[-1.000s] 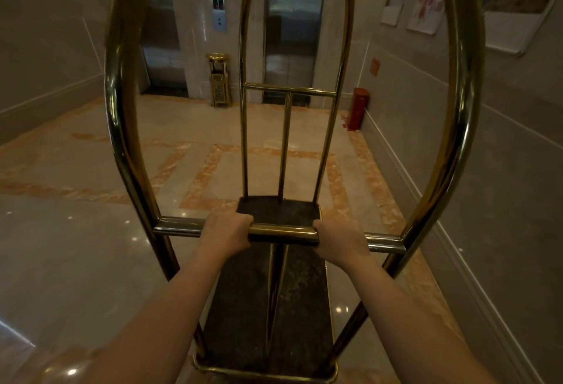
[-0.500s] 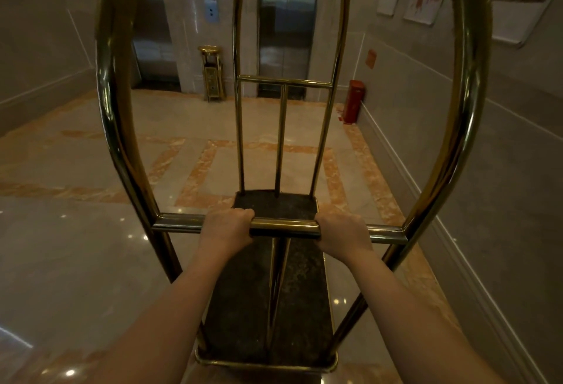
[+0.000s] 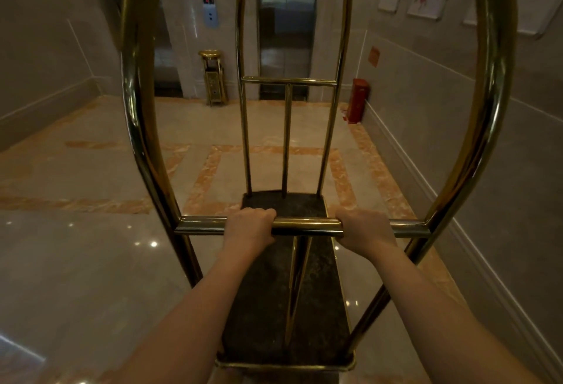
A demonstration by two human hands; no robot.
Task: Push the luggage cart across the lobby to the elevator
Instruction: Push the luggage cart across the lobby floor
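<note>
A brass luggage cart (image 3: 137,127) with tall arched tubes and a dark carpeted deck (image 3: 268,307) stands right in front of me, and nothing lies on the deck. My left hand (image 3: 248,226) and my right hand (image 3: 364,230) are both closed around its horizontal push bar (image 3: 306,226), about a shoulder's width apart. Straight ahead, seen through the cart's far frame, is a shut steel elevator door (image 3: 286,27). A second elevator opening (image 3: 166,57) is at the left, partly hidden by the cart's left tube.
A call-button panel (image 3: 210,6) sits on the pillar between the elevators, with a gold ash bin (image 3: 213,77) below it. A red box (image 3: 359,100) stands against the right wall (image 3: 487,146), which runs close beside the cart. Polished marble floor (image 3: 76,261) spreads to the left.
The cart and I have rolled forward; the elevator doors, ash bin and red box look nearer and larger. Both hands keep the same grip on the bar.
</note>
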